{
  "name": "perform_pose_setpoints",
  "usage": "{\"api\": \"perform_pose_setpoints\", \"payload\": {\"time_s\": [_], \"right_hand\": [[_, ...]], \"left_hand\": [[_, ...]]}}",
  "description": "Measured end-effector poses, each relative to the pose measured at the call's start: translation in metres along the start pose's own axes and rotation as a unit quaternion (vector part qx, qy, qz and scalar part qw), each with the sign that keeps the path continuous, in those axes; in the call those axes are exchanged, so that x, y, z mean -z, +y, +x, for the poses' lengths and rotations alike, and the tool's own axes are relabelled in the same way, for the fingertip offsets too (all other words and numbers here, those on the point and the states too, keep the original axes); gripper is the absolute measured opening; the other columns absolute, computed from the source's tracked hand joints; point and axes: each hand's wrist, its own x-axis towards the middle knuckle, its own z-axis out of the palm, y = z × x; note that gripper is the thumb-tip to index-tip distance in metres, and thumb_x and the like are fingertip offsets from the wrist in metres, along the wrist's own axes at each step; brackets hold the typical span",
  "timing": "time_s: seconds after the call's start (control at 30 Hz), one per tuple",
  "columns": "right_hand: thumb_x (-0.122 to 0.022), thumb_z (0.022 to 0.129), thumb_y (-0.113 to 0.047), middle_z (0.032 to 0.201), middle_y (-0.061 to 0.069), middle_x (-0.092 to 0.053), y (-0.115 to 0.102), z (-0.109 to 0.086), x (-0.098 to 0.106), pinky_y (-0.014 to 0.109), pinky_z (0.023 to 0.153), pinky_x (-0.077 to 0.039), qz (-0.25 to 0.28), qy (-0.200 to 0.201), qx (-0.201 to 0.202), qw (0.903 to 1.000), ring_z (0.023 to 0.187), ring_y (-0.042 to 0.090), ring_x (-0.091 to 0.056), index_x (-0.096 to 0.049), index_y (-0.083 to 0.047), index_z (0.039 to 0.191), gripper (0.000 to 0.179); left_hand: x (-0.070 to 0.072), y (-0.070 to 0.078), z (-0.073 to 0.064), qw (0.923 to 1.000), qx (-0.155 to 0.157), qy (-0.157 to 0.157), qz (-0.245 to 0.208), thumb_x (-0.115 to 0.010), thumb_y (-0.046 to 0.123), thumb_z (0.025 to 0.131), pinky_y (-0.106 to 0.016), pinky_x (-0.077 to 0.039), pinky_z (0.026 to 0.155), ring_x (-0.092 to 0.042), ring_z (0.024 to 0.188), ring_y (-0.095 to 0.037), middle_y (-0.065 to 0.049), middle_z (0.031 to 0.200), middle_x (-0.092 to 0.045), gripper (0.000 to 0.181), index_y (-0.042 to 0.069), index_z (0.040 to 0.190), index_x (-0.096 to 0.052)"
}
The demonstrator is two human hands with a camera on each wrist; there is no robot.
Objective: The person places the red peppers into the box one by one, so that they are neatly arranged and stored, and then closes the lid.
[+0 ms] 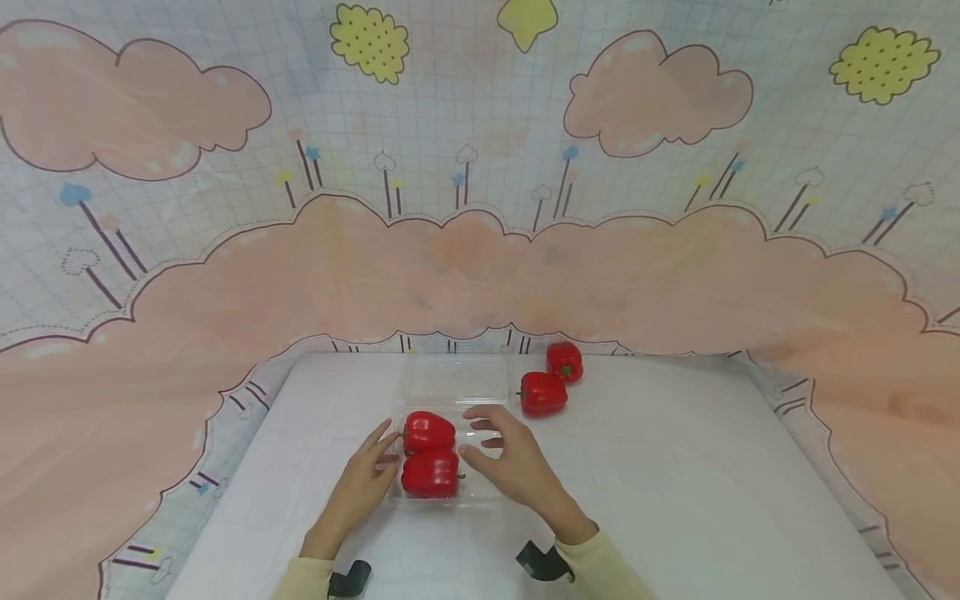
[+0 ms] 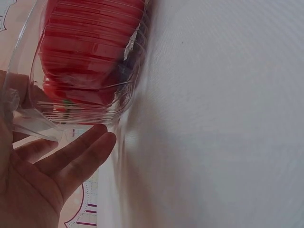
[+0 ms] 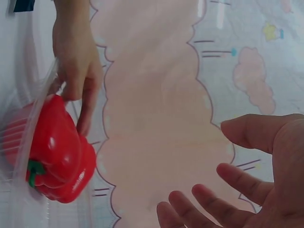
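Two red bell peppers, a rear one (image 1: 429,432) and a front one (image 1: 431,473), lie in the left half of a clear plastic clamshell box (image 1: 480,502). My left hand (image 1: 362,479) is at the box's left side, its fingers (image 2: 85,159) stretched out along the ribbed wall. Over the right half of the box hovers my right hand (image 1: 517,462), fingers spread and thumb apart, with nothing in its grasp. In the right wrist view, a bell pepper (image 3: 61,152) with a green stem shows above the box's rim.
The box's clear lid (image 1: 457,379) lies folded back behind it. Right of the lid are two more red bell peppers, one (image 1: 543,394) nearer and one (image 1: 565,362) farther back. All rest on a white table (image 1: 675,483), backed by a cloud-patterned cloth (image 1: 525,275).
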Motion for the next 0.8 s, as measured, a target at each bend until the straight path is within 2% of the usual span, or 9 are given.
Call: {"api": "perform_pose_setpoints", "payload": {"time_s": [0.37,0.6,0.8], "right_hand": [[-0.074,0.084,-0.016,0.130,0.002,-0.060,-0.007,-0.008,0.016,0.042,0.091,-0.059,0.008,0.050,0.039,0.9979,0.116,0.022,-0.063,-0.056,-0.015,0.129,0.048],[-0.076,0.083,-0.013,0.128,0.001,-0.061,0.000,-0.010,0.025,0.038,0.088,-0.060,-0.002,0.088,0.061,0.9942,0.113,0.023,-0.065,-0.058,-0.015,0.126,0.047],[-0.076,0.083,-0.012,0.129,0.004,-0.061,0.006,-0.012,0.032,0.038,0.088,-0.060,-0.012,0.102,0.049,0.9935,0.112,0.025,-0.065,-0.059,-0.016,0.127,0.047]], "left_hand": [[0.000,0.001,-0.001,0.9999,-0.010,0.007,0.002,-0.060,0.004,0.090,-0.042,-0.059,0.087,-0.069,0.109,-0.031,-0.014,0.156,-0.038,0.051,0.002,0.140,-0.052],[0.000,0.002,-0.002,0.9999,-0.013,0.010,0.001,-0.060,0.003,0.089,-0.040,-0.060,0.086,-0.069,0.108,-0.031,-0.015,0.156,-0.038,0.051,0.001,0.139,-0.052],[0.000,0.002,-0.001,0.9999,-0.005,0.009,0.006,-0.061,0.004,0.090,-0.041,-0.060,0.087,-0.069,0.109,-0.031,-0.013,0.157,-0.038,0.051,0.002,0.140,-0.052]]}}
